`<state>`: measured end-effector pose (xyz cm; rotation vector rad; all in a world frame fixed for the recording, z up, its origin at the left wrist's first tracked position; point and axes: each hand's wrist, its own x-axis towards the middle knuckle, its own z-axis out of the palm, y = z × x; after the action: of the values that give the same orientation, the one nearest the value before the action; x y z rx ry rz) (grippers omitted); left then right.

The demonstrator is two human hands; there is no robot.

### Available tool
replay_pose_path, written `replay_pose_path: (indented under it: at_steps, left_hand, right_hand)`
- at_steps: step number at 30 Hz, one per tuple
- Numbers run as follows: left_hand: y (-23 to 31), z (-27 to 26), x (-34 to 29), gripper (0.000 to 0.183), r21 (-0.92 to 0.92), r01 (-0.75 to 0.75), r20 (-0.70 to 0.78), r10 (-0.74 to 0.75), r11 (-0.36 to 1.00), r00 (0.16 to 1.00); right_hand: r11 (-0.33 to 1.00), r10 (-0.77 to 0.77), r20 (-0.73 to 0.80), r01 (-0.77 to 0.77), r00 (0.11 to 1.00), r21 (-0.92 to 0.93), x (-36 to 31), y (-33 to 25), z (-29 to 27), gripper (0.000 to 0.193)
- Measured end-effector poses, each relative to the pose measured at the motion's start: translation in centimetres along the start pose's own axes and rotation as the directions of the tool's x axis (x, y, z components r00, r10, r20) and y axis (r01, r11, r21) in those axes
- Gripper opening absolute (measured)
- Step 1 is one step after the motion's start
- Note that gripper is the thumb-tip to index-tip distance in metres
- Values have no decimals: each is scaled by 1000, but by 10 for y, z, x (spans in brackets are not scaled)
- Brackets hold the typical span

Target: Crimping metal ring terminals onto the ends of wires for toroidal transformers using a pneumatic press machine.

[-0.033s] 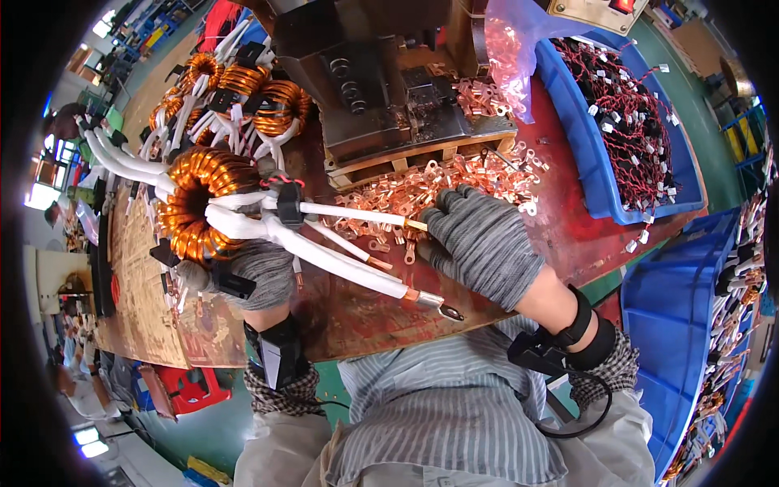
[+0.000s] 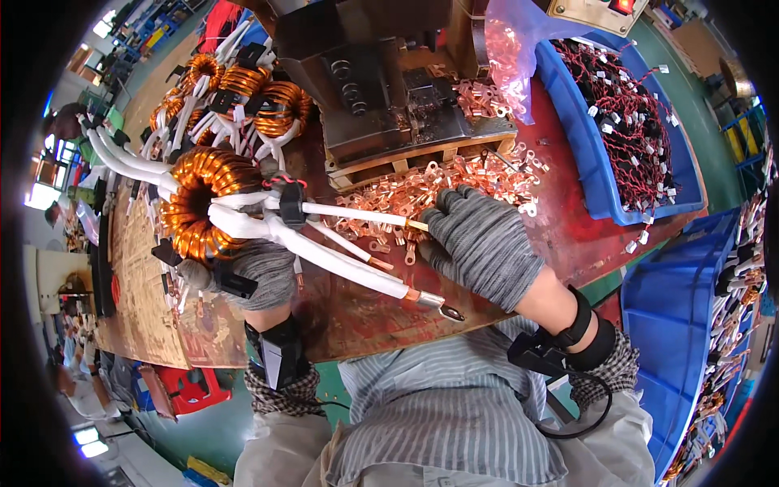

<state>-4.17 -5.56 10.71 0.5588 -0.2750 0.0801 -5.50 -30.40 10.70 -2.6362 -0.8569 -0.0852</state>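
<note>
My left hand [image 2: 258,272], in a grey knit glove, is closed round a toroidal coil [image 2: 177,223] wound with orange-copper wire, holding it from beneath. White-sleeved leads stick out of it to both sides. On the right, a thin white lead [image 2: 357,213] ends in bare copper between the fingertips of my gloved right hand [image 2: 487,247]. Whether a small lug is also in those fingers is hidden. Below, a thick white lead [image 2: 345,264] carries a metal ring lug [image 2: 452,313] on its end. Another lead's bare copper end [image 2: 380,264] hangs between them.
Loose copper lugs [image 2: 406,187] are heaped before a dark metal press [image 2: 365,97] on a wooden pallet. More wound coils [image 2: 280,105] lie at the far left. A blue bin [image 2: 568,105] of red-black wires stands at the right, above a larger blue bin [image 2: 665,325].
The coil in my left hand has shifted very slightly to the right. My right hand stays at the lead's end.
</note>
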Motion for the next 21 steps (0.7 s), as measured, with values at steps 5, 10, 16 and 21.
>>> replay_pose_path:
  at_steps: [5,10,16,21]
  left_hand:
    - [-6,-2,-8,94,-93,-93,-133,80,991,988]
    - [-9,8,-4,78,-288,-39,68,61,957,996]
    - [-6,13,-6,73,-307,-41,50,59,951,997]
    - [-3,13,-5,73,-329,-56,-41,45,943,998]
  right_hand:
    - [972,31,-88,-9,996,236,-2,6,-4,21]
    - [321,241,91,-168,966,932,-4,17,-13,20]
    - [-10,173,197,-199,965,980,4,14,-17,24]
    - [50,172,142,-153,975,987,9,11,-27,26]
